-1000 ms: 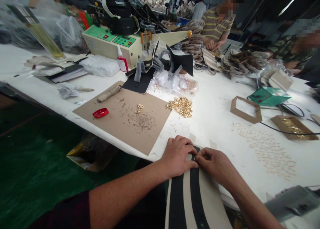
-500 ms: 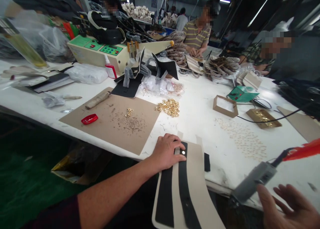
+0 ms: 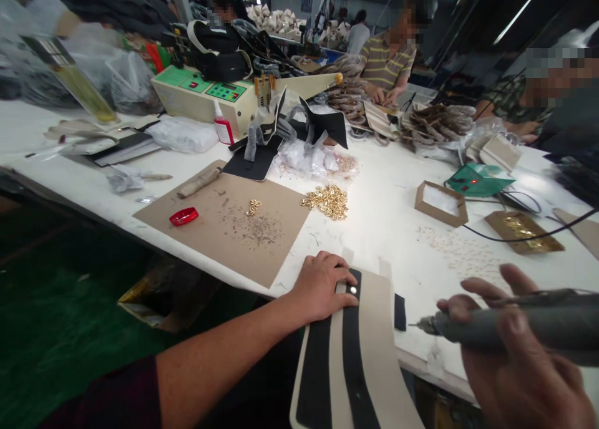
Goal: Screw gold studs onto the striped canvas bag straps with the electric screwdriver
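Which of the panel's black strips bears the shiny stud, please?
The strip nearer the right hand, its stud near the far end; the other strip shows none.

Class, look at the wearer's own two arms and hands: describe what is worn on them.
The left arm has a dark sleeve with a faint reddish-purple tint, ending near the elbow; its pattern is too dim to make out. The left forearm is bare. Neither the left hand nor the right hand wears a glove. No right sleeve shows.

Bottom of striped panel (image 3: 354, 348), rear of grey tool (image 3: 559, 323) beyond view
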The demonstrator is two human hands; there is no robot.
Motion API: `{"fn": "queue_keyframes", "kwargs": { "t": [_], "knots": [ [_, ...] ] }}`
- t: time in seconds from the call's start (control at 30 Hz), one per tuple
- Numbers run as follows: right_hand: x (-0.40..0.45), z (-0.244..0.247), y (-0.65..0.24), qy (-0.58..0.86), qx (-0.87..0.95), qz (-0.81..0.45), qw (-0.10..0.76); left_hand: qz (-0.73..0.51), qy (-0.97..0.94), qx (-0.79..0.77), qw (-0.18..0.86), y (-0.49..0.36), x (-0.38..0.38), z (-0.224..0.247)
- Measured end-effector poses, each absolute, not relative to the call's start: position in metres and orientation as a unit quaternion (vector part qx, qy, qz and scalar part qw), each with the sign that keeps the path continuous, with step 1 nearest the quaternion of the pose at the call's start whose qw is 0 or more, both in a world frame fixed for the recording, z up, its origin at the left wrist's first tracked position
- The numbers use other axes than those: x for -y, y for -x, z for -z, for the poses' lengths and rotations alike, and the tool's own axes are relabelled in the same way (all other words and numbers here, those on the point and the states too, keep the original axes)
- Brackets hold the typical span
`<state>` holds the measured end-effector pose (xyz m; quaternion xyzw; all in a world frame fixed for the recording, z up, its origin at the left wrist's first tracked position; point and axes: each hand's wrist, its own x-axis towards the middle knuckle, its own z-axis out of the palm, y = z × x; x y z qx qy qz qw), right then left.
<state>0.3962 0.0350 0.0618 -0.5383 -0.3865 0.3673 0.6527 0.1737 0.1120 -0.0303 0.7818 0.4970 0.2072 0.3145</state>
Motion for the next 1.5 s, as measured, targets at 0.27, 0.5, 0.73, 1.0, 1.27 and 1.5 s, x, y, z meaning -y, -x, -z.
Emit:
{"fn": "queue_keyframes", "kwargs": {
  "t": [0.27,0.5,0.73,1.0,1.27,1.5],
  "knots": [
    [-0.100,-0.027,-0.338,0.484,0.413,-0.447,0.628,-0.189,-0.781,-0.502,0.321,-0.173,-0.113,0.026],
    [-0.102,-0.019,-0.334,0.510,0.458,-0.421,0.594,-0.185,-0.783,-0.500,0.321,-0.173,-0.113,0.027],
    [-0.102,-0.026,-0.328,0.495,0.488,-0.409,0.591,-0.185,-0.781,-0.498,0.329,-0.173,-0.114,0.025],
    [-0.098,-0.019,-0.334,0.443,0.566,-0.394,0.573,-0.209,-0.790,-0.488,0.307,-0.173,-0.113,0.033],
    [-0.097,-0.017,-0.340,0.422,0.602,-0.400,0.547,-0.215,-0.787,-0.493,0.303,-0.173,-0.112,0.035],
    [-0.102,-0.012,-0.345,0.387,0.608,-0.442,0.534,-0.213,-0.786,-0.491,0.311,-0.174,-0.112,0.034]
  ]
}}
